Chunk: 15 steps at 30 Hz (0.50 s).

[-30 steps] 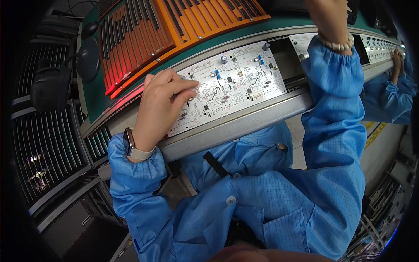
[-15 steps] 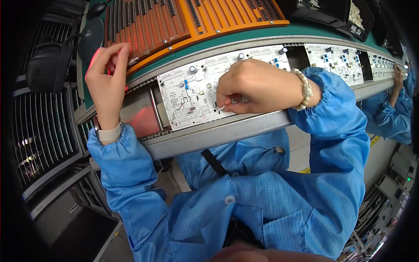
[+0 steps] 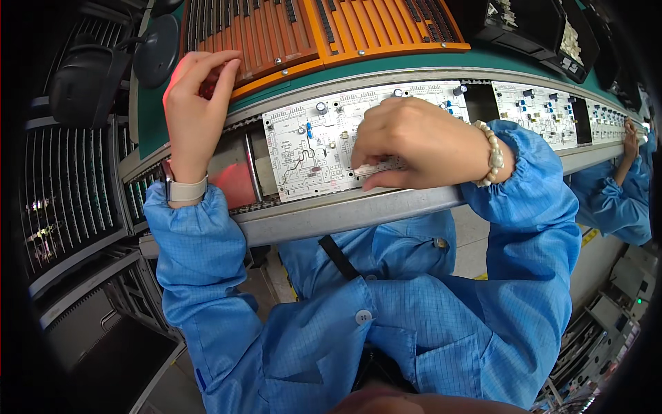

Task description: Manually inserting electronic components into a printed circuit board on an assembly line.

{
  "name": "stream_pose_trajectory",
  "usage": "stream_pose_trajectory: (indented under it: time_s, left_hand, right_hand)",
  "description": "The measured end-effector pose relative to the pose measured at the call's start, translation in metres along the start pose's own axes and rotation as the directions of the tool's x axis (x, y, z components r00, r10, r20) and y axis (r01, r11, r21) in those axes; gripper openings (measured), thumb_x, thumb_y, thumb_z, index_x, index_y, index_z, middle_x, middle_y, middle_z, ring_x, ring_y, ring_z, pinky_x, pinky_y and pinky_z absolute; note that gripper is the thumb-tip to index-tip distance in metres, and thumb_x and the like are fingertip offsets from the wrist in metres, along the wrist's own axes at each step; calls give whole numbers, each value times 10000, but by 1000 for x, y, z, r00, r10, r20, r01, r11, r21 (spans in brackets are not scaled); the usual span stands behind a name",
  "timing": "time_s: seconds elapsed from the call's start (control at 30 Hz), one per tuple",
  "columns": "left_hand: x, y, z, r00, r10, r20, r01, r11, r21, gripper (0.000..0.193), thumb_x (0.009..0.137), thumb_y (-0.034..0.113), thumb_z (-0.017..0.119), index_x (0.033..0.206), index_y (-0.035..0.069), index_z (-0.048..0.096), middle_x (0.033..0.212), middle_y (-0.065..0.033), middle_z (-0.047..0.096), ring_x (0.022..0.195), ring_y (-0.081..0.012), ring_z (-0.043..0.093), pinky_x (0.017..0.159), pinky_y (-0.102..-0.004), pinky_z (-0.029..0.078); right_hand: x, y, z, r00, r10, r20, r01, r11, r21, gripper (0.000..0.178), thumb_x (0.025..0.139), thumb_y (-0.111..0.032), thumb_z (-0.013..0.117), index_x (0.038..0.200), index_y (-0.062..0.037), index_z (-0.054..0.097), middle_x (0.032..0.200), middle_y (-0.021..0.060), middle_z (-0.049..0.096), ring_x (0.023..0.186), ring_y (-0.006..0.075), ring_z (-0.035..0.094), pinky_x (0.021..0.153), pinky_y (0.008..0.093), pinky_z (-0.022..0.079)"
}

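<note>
- A white rectangular circuit board [image 3: 296,141] lies on the conveyor, directly in front of the person; its dark and reddish printed lettering is too small to read reliably.
- The right hand [image 3: 414,141] is over the middle of this board, thumb and forefinger parted above its near half; the remaining fingers are partly hidden.
- The left hand [image 3: 196,100] hangs left of the board, at the near edge of an orange slotted tray [image 3: 279,72] with rows of black parts. Its thumb and forefinger nearly meet; I cannot tell whether they grasp anything.
- A grey metal rail [image 3: 345,219] runs along the board's near edge, from left to right.
- Left of the board, a stretch of conveyor with a thin metal bar [image 3: 253,165] lies open, lit reddish.
- A dark gap [image 3: 480,103] separates the board from a second white circuit board [image 3: 534,114] to the right.
- Beyond the conveyor is a green-topped bench [image 3: 155,121]; black bins [image 3: 520,24] holding white parts stand at far right.
</note>
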<state>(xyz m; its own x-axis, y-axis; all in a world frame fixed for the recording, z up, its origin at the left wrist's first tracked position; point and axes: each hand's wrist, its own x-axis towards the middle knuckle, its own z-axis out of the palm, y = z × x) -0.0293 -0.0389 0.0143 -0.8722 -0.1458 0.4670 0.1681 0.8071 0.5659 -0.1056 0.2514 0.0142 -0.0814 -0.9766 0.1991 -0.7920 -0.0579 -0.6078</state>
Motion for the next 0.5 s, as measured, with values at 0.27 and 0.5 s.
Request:
stream_pose_trajectory:
  time_s: [0.27,0.5]
  left_hand:
    - [32,5,29,963,230,141,-243,966,89,275,952,45,610,1212,45,696,986,-144,625,943,-333,603,867,-392,478]
    - [33,2,36,925,296,238,-365,865,344,391,912,-25,579,1282,63,672,1092,-124,594,1026,-313,585,925,-415,451]
  right_hand:
    - [1,18,-10,940,107,-325,-134,989,-61,150,901,-159,737,952,-20,714,847,103,665,760,240,658,632,321,532]
    - [2,38,-12,853,-31,-521,-197,905,-377,162,910,-131,709,1025,-18,704,917,120,643,853,271,639,762,371,534]
